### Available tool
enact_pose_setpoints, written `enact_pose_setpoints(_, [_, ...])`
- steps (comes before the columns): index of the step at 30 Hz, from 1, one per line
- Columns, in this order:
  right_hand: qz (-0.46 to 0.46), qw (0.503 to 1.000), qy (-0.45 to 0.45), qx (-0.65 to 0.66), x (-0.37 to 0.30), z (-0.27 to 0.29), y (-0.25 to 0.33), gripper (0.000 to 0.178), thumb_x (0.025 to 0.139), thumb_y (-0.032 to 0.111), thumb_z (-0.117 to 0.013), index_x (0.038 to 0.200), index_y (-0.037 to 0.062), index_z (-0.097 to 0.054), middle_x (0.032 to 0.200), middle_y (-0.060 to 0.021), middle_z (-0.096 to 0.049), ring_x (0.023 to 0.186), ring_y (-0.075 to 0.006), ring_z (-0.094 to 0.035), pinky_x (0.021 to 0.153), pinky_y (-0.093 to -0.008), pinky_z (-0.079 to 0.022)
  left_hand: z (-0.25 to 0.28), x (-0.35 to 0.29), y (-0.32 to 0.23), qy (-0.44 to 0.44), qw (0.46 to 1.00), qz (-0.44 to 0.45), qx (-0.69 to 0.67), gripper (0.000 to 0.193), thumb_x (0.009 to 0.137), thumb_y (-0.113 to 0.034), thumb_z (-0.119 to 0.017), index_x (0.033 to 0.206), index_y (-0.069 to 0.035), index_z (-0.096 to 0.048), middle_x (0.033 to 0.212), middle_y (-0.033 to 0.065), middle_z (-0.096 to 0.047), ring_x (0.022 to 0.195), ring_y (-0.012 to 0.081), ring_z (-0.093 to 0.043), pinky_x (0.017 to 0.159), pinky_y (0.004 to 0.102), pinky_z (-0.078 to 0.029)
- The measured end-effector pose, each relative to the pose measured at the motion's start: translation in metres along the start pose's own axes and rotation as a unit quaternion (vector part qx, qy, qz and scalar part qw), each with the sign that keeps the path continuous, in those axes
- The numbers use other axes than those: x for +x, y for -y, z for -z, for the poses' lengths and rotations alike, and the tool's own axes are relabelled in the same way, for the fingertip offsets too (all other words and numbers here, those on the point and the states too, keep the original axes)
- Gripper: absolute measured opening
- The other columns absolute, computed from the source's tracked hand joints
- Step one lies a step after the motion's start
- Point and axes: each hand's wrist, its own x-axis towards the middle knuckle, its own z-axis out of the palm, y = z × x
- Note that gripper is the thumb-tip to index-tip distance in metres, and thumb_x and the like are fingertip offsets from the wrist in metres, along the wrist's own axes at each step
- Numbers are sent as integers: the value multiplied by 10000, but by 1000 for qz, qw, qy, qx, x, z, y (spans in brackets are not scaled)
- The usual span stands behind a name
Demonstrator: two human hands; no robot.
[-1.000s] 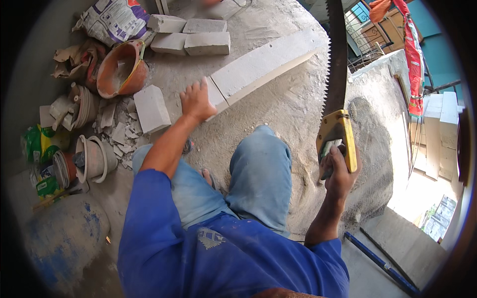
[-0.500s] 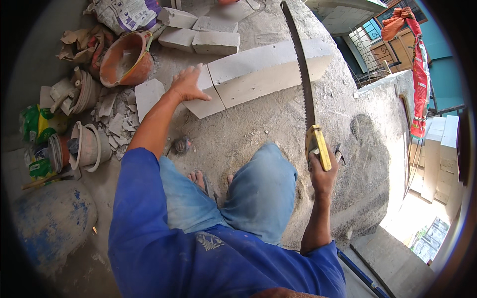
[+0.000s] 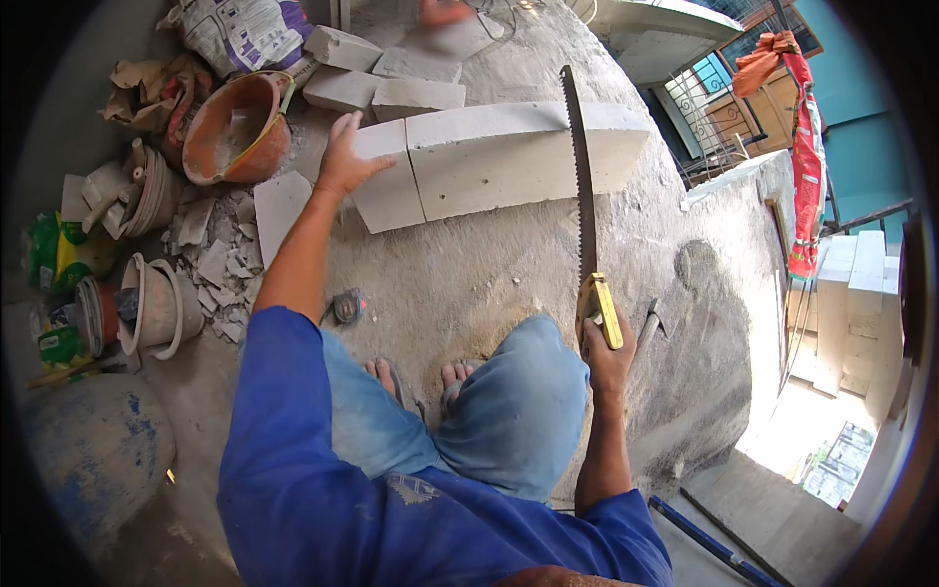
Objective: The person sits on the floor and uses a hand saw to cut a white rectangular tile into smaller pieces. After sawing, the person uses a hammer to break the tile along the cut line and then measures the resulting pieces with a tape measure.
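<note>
While left fingers (image 3: 346,127) spread wide on pale block (image 3: 387,194), right fingers (image 3: 593,336) grip a saw (image 3: 583,186), printed sack (image 3: 240,34) beyond

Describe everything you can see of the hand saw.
The hand saw has a long, dark, metal-looking blade with coarse teeth along its left edge and a yellow handle. The right hand grips the handle, and the blade points away from the person, tip farthest. Its outer part crosses in front of the long pale block in this view; whether they touch is unclear.
</note>
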Motion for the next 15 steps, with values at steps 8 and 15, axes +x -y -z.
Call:
enact_pose_setpoints(8, [-45, 999, 8, 11, 22, -25, 8, 456, 898, 81, -713, 1335, -14, -626, 777, -21, -635, 577, -84, -565, 505, -250, -441, -25, -29, 31, 37, 829, 245, -502, 826, 769, -367, -922, 1414, -21, -539, 1343, 117, -631, 1264, 250, -564, 1092, 395, -423])
enact_pose_setpoints(15, [27, 998, 2, -59, 45, -51, 38, 328, 900, 105, -695, 1204, -14, -662, 683, -13, -591, 532, -81, -532, 494, -271, -423, -47, -19, 52, 42, 799, 308, -515, 744, 751, -392, -925, 1328, -31, -623, 1268, 134, -686, 1188, 257, -620, 1061, 391, -444])
